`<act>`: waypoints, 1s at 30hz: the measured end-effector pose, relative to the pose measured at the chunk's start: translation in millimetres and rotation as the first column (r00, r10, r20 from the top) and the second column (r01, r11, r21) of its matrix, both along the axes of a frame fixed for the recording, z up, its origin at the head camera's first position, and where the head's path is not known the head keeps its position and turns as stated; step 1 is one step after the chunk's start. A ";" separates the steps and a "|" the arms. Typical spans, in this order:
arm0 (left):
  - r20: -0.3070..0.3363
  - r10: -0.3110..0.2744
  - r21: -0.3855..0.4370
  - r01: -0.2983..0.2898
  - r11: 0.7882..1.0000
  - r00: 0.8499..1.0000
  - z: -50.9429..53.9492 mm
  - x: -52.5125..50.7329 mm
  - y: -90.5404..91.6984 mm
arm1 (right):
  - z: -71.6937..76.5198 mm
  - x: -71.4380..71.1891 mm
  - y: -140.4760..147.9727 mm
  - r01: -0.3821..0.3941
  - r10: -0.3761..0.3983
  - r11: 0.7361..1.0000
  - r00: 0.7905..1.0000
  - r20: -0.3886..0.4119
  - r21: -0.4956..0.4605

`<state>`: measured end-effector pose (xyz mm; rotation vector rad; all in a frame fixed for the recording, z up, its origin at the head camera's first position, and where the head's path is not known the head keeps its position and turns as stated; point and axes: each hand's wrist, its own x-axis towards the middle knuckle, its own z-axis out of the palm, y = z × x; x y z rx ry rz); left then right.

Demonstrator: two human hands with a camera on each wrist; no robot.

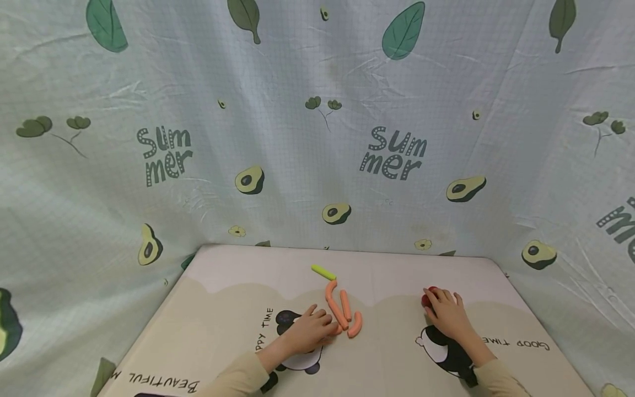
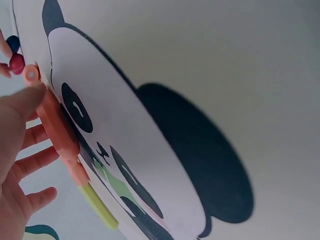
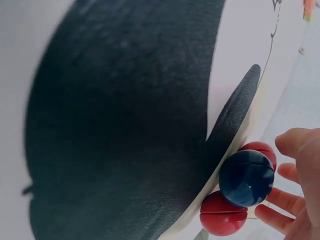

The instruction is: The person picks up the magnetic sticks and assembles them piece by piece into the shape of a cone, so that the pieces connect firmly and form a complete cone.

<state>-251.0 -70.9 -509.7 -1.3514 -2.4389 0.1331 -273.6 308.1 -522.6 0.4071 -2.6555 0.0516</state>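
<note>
In the head view, several orange sausage-shaped pieces (image 1: pixel 345 305) lie at mid-table, some straight and some curved, with a yellow-green stick (image 1: pixel 323 272) beyond them. My left hand (image 1: pixel 312 330) is over the nearest piece, which it partly covers. Seen from the left wrist, the thumb touches an orange piece (image 2: pixel 59 124), and the fingers spread behind it. On the right, my right hand (image 1: pixel 450 314) is at red balls (image 1: pixel 425 301). The right wrist view shows a dark blue ball (image 3: pixel 247 178) between two red balls (image 3: pixel 223 214), the fingers extended beside them and the thumb apart.
The pale tabletop (image 1: pixel 223 325) carries printed animals and lettering. A dark edge of some object (image 1: pixel 149 395) shows at the bottom left. Behind the table hangs a curtain (image 1: pixel 297 138) printed with avocados and leaves.
</note>
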 end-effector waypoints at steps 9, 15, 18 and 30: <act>-0.012 -0.026 -0.006 0.026 1.000 1.000 -1.1 0.4 1.0 | -2.7 -3.9 -1.1 -0.008 0.009 1.000 0.999 -0.043 0.015; -0.050 -0.045 -0.034 0.044 0.998 0.998 1.2 1.4 0.8 | -0.2 -5.5 -1.4 0.000 0.000 1.000 1.000 -0.022 0.025; -0.056 -0.044 -0.044 0.042 0.998 0.997 0.9 2.0 1.0 | 1.4 -5.6 -1.7 0.002 -0.001 1.000 1.000 -0.016 0.030; -0.053 -0.048 -0.013 0.048 0.999 0.997 6.0 7.9 3.6 | 1.3 -7.1 -2.0 0.005 -0.004 0.998 1.000 -0.017 0.060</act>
